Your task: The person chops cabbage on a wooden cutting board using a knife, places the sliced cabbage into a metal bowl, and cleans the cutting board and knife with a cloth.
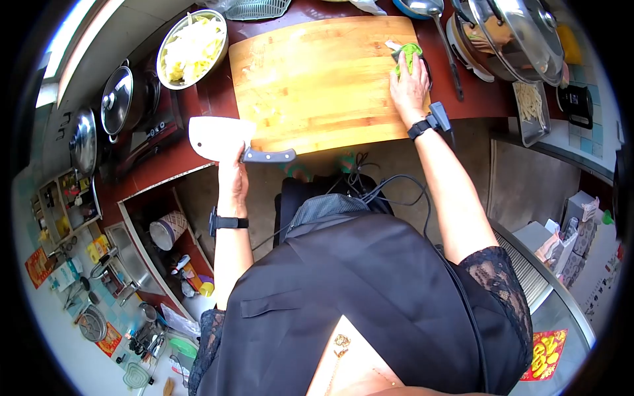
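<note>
My left hand (232, 165) is closed on a cleaver (210, 136) near the front left corner of the wooden cutting board (323, 79). The broad blade points left and its dark handle points right; the blade partly hides my fingers. At the board's right end, my right hand (411, 86) presses down on a bright green crumpled cloth (408, 50), its fingers over it. A small dark and whitish bit shows beside the cloth. Damp marks and pale scraps lie on the board's left part.
A bowl of pale yellow chopped food (193, 49) stands left of the board. Lidded pots (117, 99) sit farther left. On the right are a ladle (449, 59), a large glass-lidded pan (522, 39) and a metal tray of pale strips (530, 109). Cables (389, 188) hang before me.
</note>
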### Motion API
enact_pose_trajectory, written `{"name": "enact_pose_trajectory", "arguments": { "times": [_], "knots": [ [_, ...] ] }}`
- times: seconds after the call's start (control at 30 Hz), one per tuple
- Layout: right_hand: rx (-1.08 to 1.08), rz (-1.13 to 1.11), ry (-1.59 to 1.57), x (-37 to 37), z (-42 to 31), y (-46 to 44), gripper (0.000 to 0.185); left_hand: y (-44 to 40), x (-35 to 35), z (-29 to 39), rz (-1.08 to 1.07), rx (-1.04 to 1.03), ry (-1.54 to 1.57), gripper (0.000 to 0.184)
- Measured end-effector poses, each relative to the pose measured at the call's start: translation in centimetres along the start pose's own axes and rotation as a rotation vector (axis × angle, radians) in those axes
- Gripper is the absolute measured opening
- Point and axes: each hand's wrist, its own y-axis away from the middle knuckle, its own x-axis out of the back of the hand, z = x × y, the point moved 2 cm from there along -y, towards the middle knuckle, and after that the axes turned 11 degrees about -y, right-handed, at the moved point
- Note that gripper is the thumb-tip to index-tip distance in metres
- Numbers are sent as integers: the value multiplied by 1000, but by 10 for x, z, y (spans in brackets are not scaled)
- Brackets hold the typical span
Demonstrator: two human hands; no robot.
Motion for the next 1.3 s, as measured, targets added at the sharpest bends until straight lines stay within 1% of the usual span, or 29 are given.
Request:
{"name": "enact_pose_trajectory", "arguments": {
  "times": [0.07,0.2,0.3,0.33,0.37,0.4,0.47,0.5,0.53,0.57,0.6,0.63,0.73,0.8,0.87,0.93,1.0,1.07,1.17,1.2,1.27,1.3],
  "knots": [
    [34,10,-51,-8,-14,-1,57,6,5,-13,22,52,80,42],
    [128,27,-214,-20,-59,10,55,7,4,-10,-41,113,52,40],
    [251,-14,-296,-33,-124,29,54,-2,8,-9,-104,167,88,42],
    [284,-32,-333,-35,-151,37,54,2,-4,-1,-132,165,148,42],
    [316,-48,-371,-36,-168,42,54,3,-9,-4,-147,154,113,42],
    [325,-74,-449,-36,-175,40,53,1,-9,-7,-163,142,77,42],
    [343,-128,-599,-35,-187,35,51,2,-2,-11,-220,183,108,42],
    [304,-95,-636,-34,-178,26,47,6,3,-7,-195,167,111,40],
    [91,-107,-682,-14,-173,11,45,10,10,-4,-169,151,114,39],
    [-234,-167,-620,-6,-156,-2,41,12,17,1,-163,123,98,39],
    [-217,76,-694,-1,-138,-17,38,13,27,5,-155,96,81,39],
    [-259,86,-767,11,-122,-34,42,14,39,5,-170,98,23,41],
    [-305,191,-464,-48,-65,-66,53,18,57,-9,-123,213,74,40],
    [-93,284,-241,-84,-71,-71,54,22,56,-16,-142,242,169,40],
    [-46,184,-344,-92,-101,-78,52,22,56,-24,-178,211,170,40],
    [37,153,-398,-102,-146,-76,52,25,54,-20,-162,229,190,40],
    [213,95,-461,-112,-189,-69,50,25,52,-17,-153,237,197,40],
    [268,-71,-603,-117,-221,-57,50,26,50,-16,-151,236,193,40],
    [417,-218,-690,-115,-257,-20,47,23,52,-20,-162,225,193,39],
    [495,-238,-739,-109,-263,-8,46,21,53,-21,-163,225,200,39],
    [541,-384,-830,-97,-264,10,43,19,54,-21,-178,215,191,38],
    [460,-450,-886,-87,-260,15,44,18,55,-21,-185,219,183,37]
  ]
}}
